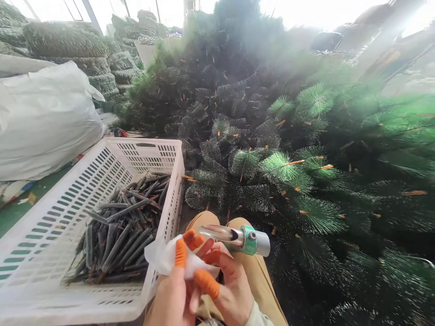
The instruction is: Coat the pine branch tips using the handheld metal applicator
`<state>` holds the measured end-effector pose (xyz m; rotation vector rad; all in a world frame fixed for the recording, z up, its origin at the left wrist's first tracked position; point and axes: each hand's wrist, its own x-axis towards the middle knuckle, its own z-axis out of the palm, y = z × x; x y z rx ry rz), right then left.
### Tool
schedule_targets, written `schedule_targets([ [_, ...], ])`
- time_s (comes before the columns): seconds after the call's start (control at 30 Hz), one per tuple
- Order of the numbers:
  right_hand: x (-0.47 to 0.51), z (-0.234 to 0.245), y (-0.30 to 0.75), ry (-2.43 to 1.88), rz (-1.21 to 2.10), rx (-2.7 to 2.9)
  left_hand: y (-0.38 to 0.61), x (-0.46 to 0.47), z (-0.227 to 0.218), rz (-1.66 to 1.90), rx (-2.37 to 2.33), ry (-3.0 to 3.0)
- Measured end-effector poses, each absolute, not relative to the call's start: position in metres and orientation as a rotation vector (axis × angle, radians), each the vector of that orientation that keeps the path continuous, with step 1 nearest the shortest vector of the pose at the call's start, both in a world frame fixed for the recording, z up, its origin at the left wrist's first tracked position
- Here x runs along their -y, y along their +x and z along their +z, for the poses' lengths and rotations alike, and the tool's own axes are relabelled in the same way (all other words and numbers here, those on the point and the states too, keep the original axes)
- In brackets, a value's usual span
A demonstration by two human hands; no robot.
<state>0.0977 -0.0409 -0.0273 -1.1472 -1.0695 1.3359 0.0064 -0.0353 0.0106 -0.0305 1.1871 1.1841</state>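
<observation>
My left hand (173, 290) and my right hand (231, 287) are raised over my lap, with orange finger cots on several fingers. A crumpled white cloth (176, 258) is pinched in my left hand, and its edge reaches my right fingers. Just above them is a metal tube tool (234, 237) with a slanted, pointed tip, green tape and a bolt on its grey collar. My right hand seems to hold it from below. To my left stands a white plastic crate (146, 142) of dark, bundled artificial pine branches (118, 231).
Green-tipped artificial pine branches (282, 167) fill the front and right, close to my tan-trousered knees (207, 219). A large white sack (44, 122) lies beyond the crate, and rolled green bundles (64, 40) are stacked behind it on a green floor (20, 210).
</observation>
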Motion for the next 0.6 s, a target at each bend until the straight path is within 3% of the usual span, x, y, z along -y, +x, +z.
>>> schedule_targets([
  [0.37, 0.065, -0.061, 0.119, -1.168, 1.066, 1.185, -0.008, 0.03, 0.023, 1.119, -1.086, -0.353],
  [0.6, 0.077, -0.062, 0.131, -1.171, 1.079, 1.224, -0.014, 0.038, 0.017, 1.095, -1.005, -0.25],
])
